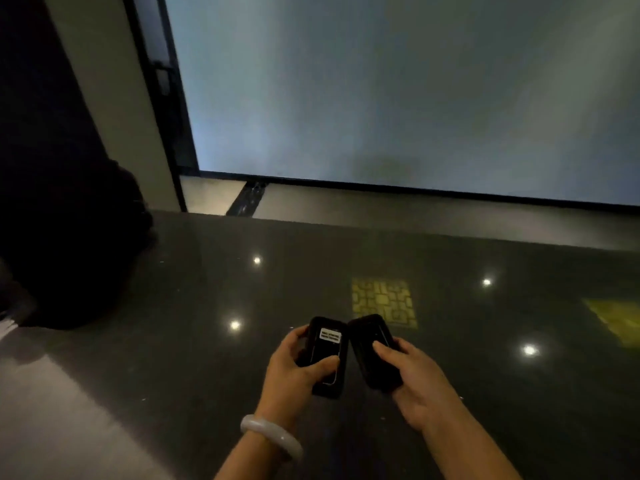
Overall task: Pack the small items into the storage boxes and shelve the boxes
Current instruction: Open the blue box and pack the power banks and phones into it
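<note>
While both my wrists come up from the bottom of the frame, a pale bangle [272, 441] sits on the left one. My left hand [294, 368] is wrapped round a small black device [327, 356] with a white label, thumb laid across its face and fingers curled behind. My right hand [419, 379] grips a second black device [375, 351], thumb on top. The two sit side by side just below centre frame, top corners almost touching; I can't tell if they actually meet. They look rigid, light and smooth, so likely a bit slippery: best held by the long edges, as now. Under them spreads a dark glossy floor [173, 289] dotted with light reflections, with a yellow patterned patch [382, 301] just beyond. Further up, a big pale panel [381, 81] fills the upper frame. No storage boxes or shelves in sight yet.
</note>
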